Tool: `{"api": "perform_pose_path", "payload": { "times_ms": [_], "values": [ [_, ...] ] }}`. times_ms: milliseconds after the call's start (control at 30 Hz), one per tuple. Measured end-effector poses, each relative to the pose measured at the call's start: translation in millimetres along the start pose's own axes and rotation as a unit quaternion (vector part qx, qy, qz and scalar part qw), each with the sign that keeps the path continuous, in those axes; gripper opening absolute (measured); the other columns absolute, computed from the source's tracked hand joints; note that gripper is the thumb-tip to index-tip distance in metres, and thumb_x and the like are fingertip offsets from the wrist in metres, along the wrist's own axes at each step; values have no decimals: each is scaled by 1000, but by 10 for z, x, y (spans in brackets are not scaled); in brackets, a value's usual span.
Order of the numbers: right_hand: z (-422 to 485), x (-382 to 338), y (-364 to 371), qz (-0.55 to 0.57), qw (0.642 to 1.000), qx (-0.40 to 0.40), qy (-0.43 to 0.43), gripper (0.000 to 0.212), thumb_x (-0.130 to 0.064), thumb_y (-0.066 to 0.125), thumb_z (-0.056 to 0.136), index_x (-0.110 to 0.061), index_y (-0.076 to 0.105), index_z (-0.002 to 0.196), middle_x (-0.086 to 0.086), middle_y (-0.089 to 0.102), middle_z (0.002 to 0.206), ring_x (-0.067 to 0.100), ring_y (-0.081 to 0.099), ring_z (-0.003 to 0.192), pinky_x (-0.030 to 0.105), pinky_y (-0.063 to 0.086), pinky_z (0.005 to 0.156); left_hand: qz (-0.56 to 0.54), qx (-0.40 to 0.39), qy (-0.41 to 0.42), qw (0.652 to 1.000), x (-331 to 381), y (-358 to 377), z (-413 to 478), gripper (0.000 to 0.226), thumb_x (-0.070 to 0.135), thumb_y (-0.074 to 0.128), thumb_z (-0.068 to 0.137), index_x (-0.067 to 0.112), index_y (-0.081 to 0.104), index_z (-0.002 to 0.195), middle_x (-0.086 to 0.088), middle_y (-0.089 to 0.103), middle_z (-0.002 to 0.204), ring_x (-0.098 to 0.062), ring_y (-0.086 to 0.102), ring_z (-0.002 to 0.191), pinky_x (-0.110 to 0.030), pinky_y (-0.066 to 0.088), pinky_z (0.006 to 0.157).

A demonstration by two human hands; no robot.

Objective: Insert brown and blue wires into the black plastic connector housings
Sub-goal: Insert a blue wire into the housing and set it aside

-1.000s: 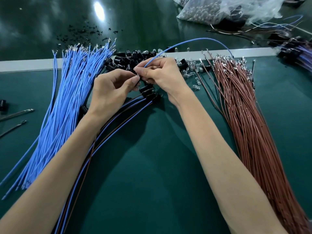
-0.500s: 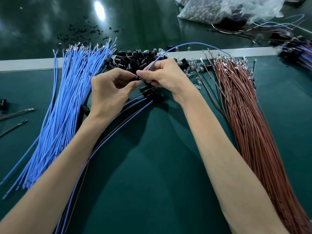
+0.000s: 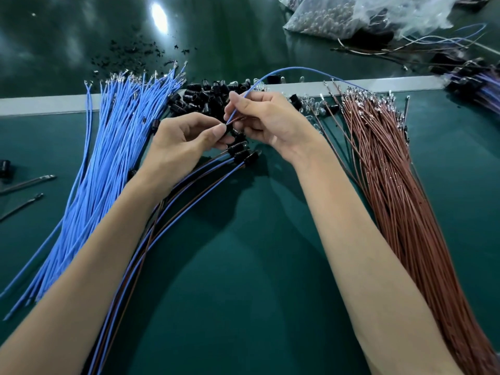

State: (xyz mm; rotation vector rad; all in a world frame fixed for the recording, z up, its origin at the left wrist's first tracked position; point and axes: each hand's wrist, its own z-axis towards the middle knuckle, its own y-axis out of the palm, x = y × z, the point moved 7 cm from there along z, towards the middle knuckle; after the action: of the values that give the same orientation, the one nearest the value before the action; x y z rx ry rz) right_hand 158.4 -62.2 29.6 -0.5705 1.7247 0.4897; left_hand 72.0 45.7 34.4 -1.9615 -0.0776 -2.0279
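1. We see a green table [image 3: 243, 307] carrying blue wires [image 3: 108, 163] at left and brown wires [image 3: 392, 201] at right.
2. Between them we find black housings [image 3: 200, 97] piled; a plastic bag [image 3: 338, 20] lies beyond.

Lots of blue wires [image 3: 108, 163] lie in a bunch on the left, and brown wires [image 3: 392, 185] on the right. Small black housings [image 3: 205, 98] sit piled between them. The right hand [image 3: 270, 117] pinches one looped blue wire [image 3: 295, 69]. Its end meets the held housing [image 3: 229, 127], pinched by the left hand [image 3: 184, 142].
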Motion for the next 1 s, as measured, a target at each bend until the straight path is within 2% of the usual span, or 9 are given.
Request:
{"api": "perform_pose_path", "payload": {
  "times_ms": [133, 233, 333, 467, 767, 1000],
  "values": [
    [6, -7, -26, 62, 998, 11, 2, 25, -27, 58, 95, -19, 65, 72, -6, 67, 68, 2, 57, 53, 12, 44, 52, -7, -32, -5, 999, 13, -5, -4, 11, 3, 53, 94, 9, 61, 91, 11, 72, 68, -1, 67, 68, -11, 49, 69],
    [17, -26, -103, 86, 996, 33, -11, 25, -27, 58, 95, -18, 65, 73, -5, 68, 69, 3, 59, 55, 13, 45, 53, -10, -42, -6, 999, 17, -9, -9, 12, 1, 51, 94, 9, 61, 93, 5, 71, 73, -1, 67, 69, -12, 50, 69],
    [14, -46, -136, 44, 996, 58, -43, 23, -25, 58, 95, -17, 66, 75, -4, 68, 71, 3, 60, 58, 13, 47, 55, -19, -37, -6, 999, 17, -9, -3, 14, 4, 49, 96, 7, 61, 102, 2, 70, 79, -1, 66, 70, -12, 50, 70],
    [14, -43, -145, -3, 992, 104, -70, 21, -20, 58, 95, -15, 64, 76, -4, 67, 69, 2, 60, 56, 13, 48, 56, -36, -38, -13, 999, -5, -5, 0, 18, 10, 45, 99, 14, 62, 98, 9, 73, 76, -4, 65, 71, -15, 49, 74],
    [-21, -111, -35, 48, 993, 3, -106, 12, 3, 63, 87, -9, 63, 85, -4, 69, 66, 6, 66, 62, 16, 52, 64, -62, -10, -17, 998, -22, -43, 23, 18, 12, 44, 100, 16, 61, 95, 9, 72, 74, -4, 64, 69, -16, 48, 73],
    [-51, -129, -56, 34, 993, -15, -110, 12, 3, 66, 85, -9, 64, 86, -3, 70, 73, 8, 66, 65, 17, 51, 65, -70, -4, -19, 997, -63, -55, 43, 20, 15, 43, 101, 17, 61, 96, 7, 72, 76, -5, 64, 71, -19, 49, 76]
  ]
}}
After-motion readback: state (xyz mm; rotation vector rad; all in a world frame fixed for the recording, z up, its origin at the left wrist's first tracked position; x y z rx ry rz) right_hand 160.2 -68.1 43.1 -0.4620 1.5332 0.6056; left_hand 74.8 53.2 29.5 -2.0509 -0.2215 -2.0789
